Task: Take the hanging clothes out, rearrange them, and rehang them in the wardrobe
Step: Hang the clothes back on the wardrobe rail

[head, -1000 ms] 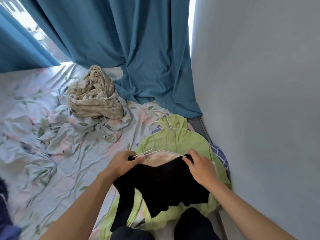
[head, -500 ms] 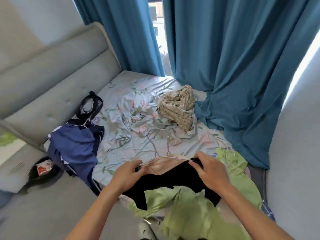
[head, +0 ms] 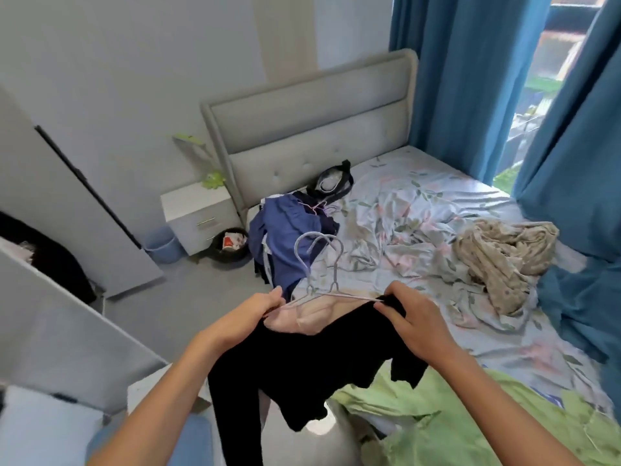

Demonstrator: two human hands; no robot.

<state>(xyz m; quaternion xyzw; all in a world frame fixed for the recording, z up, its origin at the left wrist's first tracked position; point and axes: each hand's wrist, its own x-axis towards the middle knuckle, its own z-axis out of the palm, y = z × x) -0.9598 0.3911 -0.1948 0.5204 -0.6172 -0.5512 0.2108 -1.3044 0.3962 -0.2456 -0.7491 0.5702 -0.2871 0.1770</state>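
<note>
The black garment (head: 302, 364), on two hangers (head: 322, 264), was held above the bed's (head: 437, 203) edge, pinched at each shoulder by the left hand (head: 255, 311) and right hand (head: 413, 324); rehanging was judged under way, with carrying to the wardrobe (head: 67, 297) required next.

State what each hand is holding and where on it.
Left hand grips the left end of the hangers with the pink garment; right hand pinches the black garment at its right shoulder.

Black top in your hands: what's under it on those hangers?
A pink garment shows at the neckline of the black top, on the hangers. The rest of it is covered.
</note>
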